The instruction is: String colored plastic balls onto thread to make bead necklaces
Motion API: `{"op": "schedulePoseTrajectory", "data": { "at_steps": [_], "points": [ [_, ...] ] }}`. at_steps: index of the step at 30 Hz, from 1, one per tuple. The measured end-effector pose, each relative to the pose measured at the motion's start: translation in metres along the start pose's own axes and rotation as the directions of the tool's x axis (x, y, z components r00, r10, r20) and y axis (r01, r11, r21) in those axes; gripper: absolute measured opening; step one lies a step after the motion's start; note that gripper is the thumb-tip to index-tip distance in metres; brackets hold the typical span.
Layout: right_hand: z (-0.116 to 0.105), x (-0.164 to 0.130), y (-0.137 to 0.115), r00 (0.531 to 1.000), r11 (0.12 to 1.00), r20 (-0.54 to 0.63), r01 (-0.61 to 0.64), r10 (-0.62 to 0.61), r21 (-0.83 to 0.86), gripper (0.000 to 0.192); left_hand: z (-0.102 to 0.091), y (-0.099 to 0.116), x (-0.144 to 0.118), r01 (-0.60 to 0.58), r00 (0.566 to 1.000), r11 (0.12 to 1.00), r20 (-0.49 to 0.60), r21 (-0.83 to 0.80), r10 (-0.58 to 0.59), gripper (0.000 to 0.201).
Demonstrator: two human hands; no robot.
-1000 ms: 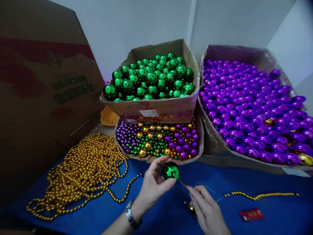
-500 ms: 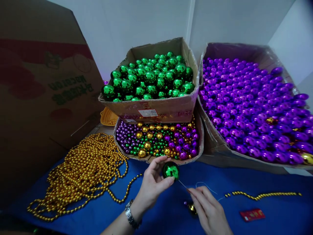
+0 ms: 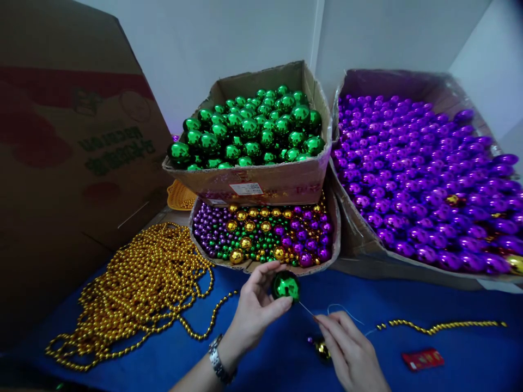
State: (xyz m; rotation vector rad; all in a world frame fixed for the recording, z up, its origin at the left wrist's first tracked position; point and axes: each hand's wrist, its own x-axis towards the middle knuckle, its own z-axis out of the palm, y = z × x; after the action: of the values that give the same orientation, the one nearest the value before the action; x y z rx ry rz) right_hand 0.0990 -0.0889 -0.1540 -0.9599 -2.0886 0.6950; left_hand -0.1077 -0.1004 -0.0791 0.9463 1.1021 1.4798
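2 bare hands show low in my head view, above a blue cloth-covered table (image 3: 122, 359). Starting at the far left, I see a tall brown cardboard carton with red print (image 3: 69, 141) standing on end, and in front of it a big loose heap of gold bead strands (image 3: 139, 288) on the cloth. Behind the heap a small orange woven basket (image 3: 180, 195) peeks out beside the boxes. Further right, my left hand (image 3: 253, 313), a metal watch on its wrist, pinches a shiny green round ball (image 3: 285, 285) between thumb and fingertips, holding it just above the cloth and just in front of a shallow cardboard tray of mixed purple, green and gold beads (image 3: 263, 237). A cardboard box piled with large green balls (image 3: 253, 133) sits on the rear of that tray. A thin needle with thread (image 3: 305, 309) runs from the green ball to my right hand (image 3: 351, 354), whose fingertips are closed on it. A few small beads lie under that hand. To the right a wide cardboard box full of purple balls (image 3: 425, 174) stands, with a short gold bead string (image 3: 441, 326) and a small red packet (image 3: 423, 359) on the cloth before it.
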Motion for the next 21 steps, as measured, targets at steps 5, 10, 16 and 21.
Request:
{"op": "schedulePoseTrajectory", "data": {
  "at_steps": [5, 10, 16, 21],
  "points": [
    [-0.008, 0.007, -0.013, 0.983, 0.99, 0.149, -0.119, 0.107, 0.075, 0.025, 0.001, 0.0, 0.001, -0.038, 0.999, 0.998, 0.011, 0.044, 0.037, 0.051],
    [-0.008, 0.011, -0.019, 0.989, 0.995, 0.111, -0.097, 0.094, 0.024, 0.025, 0.003, -0.001, 0.0, -0.052, 0.998, 0.997, -0.041, 0.06, 0.055, 0.048],
    [-0.007, 0.008, -0.012, 0.994, 0.993, 0.025, 0.105, -0.104, -0.052, 0.027, 0.002, 0.004, 0.0, 0.025, 1.0, 1.0, -0.017, -0.008, -0.025, 0.045],
    [-0.008, 0.004, -0.005, 0.991, 0.988, 0.02, 0.132, -0.131, -0.078, 0.03, -0.001, 0.003, 0.001, 0.056, 0.998, 0.994, 0.007, -0.092, -0.055, 0.046]
  ]
}}
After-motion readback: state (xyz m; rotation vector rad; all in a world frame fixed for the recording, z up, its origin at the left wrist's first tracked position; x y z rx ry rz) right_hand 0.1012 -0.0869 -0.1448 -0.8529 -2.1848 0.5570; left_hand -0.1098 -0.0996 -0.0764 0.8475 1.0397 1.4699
